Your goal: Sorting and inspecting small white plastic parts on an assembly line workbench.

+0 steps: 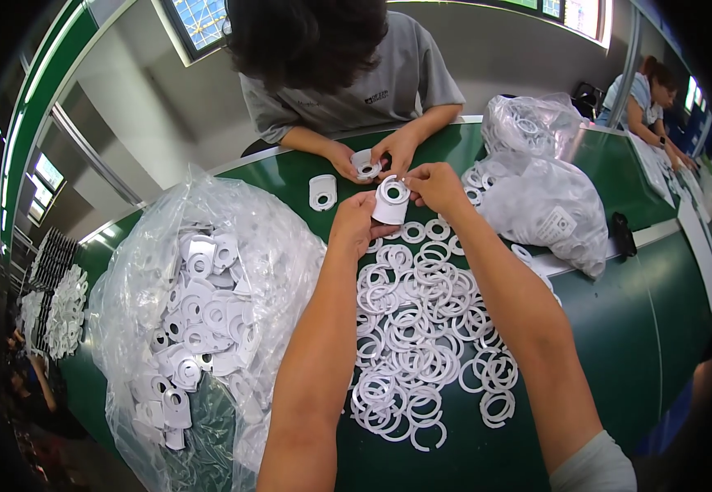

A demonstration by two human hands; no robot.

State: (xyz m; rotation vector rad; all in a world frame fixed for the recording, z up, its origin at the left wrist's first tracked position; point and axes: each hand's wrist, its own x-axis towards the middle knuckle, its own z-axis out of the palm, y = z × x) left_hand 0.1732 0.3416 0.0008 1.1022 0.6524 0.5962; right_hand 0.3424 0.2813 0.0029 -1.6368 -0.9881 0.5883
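Note:
My left hand (353, 220) grips a white plastic plate (388, 216) that has a round hole and one rounded end. Over that hole sits a white split ring (384, 190), tilted up a little at its far side. The fingertips of my right hand (438, 187) pinch the ring's right edge. Below both hands spreads a loose pile of white split rings (421, 328) on the green table. To the left of my left forearm, a large clear plastic bag (282, 221) lies open with many similar white plates (200, 320) inside.
Across the table (618, 328) a person (331, 107) holds another white part (364, 164), close to my hands. One loose plate (323, 192) lies at their side. Bags of rings (540, 197) stand at the right. Stacked white parts (65, 312) are at far left; another person (643, 107) works at far right.

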